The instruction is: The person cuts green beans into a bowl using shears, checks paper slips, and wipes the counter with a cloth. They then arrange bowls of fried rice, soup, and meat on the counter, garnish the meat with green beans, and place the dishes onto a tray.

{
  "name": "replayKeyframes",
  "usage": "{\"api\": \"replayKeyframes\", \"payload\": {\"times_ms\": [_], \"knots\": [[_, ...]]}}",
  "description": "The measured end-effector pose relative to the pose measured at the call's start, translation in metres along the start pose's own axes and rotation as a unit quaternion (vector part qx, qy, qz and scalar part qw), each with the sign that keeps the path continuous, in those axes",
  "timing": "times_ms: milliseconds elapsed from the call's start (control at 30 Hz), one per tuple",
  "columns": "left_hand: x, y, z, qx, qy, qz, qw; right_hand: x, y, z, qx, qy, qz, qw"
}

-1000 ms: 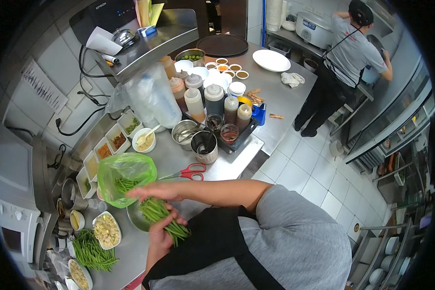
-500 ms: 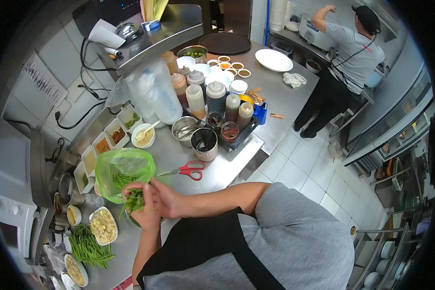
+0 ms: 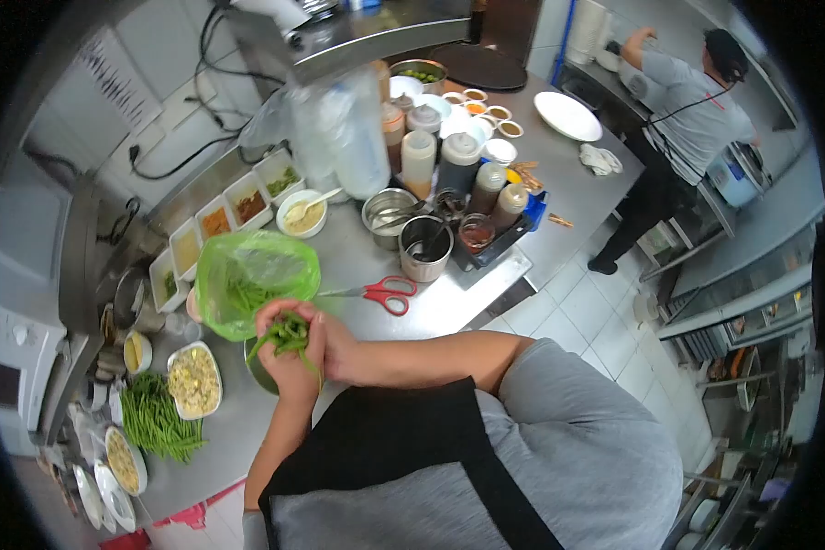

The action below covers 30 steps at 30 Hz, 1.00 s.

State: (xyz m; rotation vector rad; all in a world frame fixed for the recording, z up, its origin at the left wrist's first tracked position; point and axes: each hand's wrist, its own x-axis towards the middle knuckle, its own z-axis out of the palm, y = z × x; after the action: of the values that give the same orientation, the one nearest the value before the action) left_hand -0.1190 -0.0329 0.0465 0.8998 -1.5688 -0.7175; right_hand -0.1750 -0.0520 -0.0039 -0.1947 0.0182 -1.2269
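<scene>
Held upright in front of the person's body, a bundle of green beans (image 3: 290, 334) is enclosed by the left hand (image 3: 291, 371). Its fingers are curled closed around the stalks, and the bean ends poke up in a tuft above them, loosely splayed. One thin strand droops over the hand.

The right hand (image 3: 332, 348) comes in from the right side of the picture and presses against the left hand, close beside the bundle. Its fingers are largely hidden, so whether they grip the beans cannot be told.

Just beyond the hands sits an open, translucent green bag (image 3: 258, 275) with more beans inside. A bowl (image 3: 259, 368), mostly covered by the hands, is on the worktop (image 3: 344, 316) underneath. Scissors (image 3: 390, 294) with red handles lie to the right of the bag, blades pointing toward it.

Left of the hands, a white dish (image 3: 194, 380) of chopped pale food is beside a loose pile (image 3: 159, 417) of long green beans. Farther back are a metal cup (image 3: 425, 257), squeeze bottles (image 3: 419, 160) and a row of white tubs (image 3: 218, 227). In the upper right, a person (image 3: 692, 119) in a dark cap and grey shirt faces away.
</scene>
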Motion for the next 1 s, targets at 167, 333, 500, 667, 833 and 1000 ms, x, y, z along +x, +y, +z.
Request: {"api": "replayKeyframes", "payload": {"times_ms": [167,333,500,667,833,1000], "knots": [[0.009,0.001,-0.005,0.006,0.027,-0.040,0.999,-0.012,-0.015,0.008,0.089,-0.005,0.132,0.987],[0.004,-0.019,-0.009,-0.148,0.054,-0.151,0.976,0.002,-0.004,-0.004,0.022,0.041,0.128,0.991],[0.001,-0.021,-0.014,-0.127,0.108,-0.164,0.972,-0.012,0.008,0.006,-0.031,0.143,0.163,0.976],[-0.004,-0.021,-0.010,-0.092,0.111,-0.124,0.982,0.000,-0.002,0.004,-0.038,0.124,0.148,0.980],[0.004,-0.005,-0.025,-0.065,0.072,-0.145,0.985,0.003,-0.001,0.004,-0.060,0.082,0.139,0.985],[0.004,0.003,-0.032,-0.006,0.152,-0.094,0.984,0.007,0.008,0.006,-0.051,0.069,0.113,0.990]]}}
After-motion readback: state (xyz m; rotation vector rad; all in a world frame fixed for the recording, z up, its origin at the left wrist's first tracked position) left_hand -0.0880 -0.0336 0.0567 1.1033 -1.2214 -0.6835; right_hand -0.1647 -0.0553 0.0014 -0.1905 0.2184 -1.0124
